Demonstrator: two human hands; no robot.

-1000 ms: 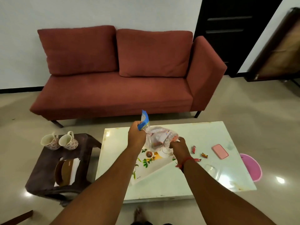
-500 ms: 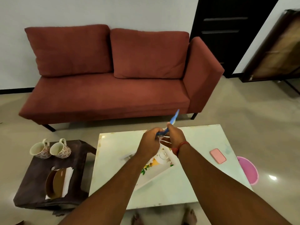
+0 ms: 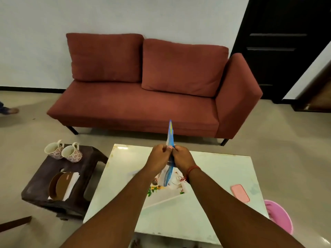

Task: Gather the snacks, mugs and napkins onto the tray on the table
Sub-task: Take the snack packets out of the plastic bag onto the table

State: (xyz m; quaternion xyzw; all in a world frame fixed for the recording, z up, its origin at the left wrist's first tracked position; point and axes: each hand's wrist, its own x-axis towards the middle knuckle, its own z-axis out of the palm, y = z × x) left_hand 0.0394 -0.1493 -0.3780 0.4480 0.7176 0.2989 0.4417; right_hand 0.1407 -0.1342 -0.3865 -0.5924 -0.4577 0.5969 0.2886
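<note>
My left hand and my right hand both pinch a blue-topped clear snack bag, held edge-on above the white floral tray on the pale table. The bag's lower part hangs between my wrists over the tray. Small snacks lie on the tray, mostly hidden by my arms. Two floral mugs stand on the dark side stool at the left. White napkins lie on that stool under a brown holder.
A pink phone lies on the table's right side. A pink bin stands on the floor beside the table. A red sofa fills the far side. A person's foot shows at the far left edge.
The bag was spread open between my hands; my hands came together and it now stands flat and edge-on. The view shifted right, and the loose sweets beside the phone are no longer seen.
</note>
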